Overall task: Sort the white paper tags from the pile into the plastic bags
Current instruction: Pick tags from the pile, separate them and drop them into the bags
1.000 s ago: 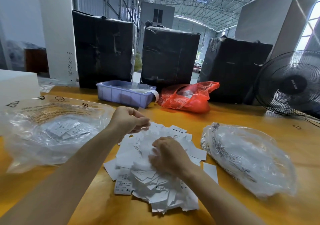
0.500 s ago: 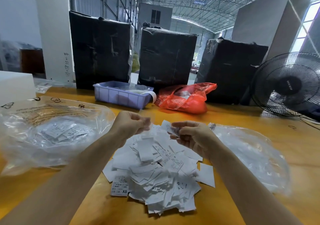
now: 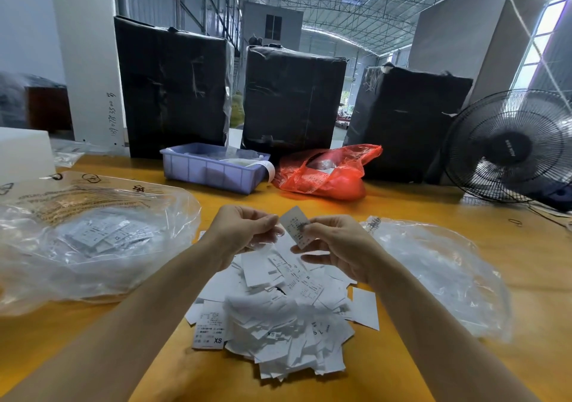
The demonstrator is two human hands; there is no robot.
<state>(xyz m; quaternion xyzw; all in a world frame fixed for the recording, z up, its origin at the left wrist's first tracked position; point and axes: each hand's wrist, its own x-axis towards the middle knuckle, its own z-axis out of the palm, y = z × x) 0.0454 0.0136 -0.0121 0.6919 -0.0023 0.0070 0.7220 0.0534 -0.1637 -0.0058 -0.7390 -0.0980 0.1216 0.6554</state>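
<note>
Hands: the right hand (image 3: 335, 246) pinches one light, bendy tag (image 3: 296, 226) by its edge above the pile (image 3: 278, 315), the left hand (image 3: 244, 231) curls beside it, bags either side.

My left hand (image 3: 244, 231) and right hand (image 3: 340, 246) are bare: I wear no gloves, no rings, no watch and no bands at the wrists. Both forearms are bare too, with no sleeves showing anywhere along them up to the near edge of the view. My left forearm (image 3: 130, 324) runs in from the near left corner, long and smooth, and narrows toward the wrist. My right forearm (image 3: 433, 324) comes in from the near right in the same way. My fingers are slim, and the nails I can see are short and unpainted.
</note>
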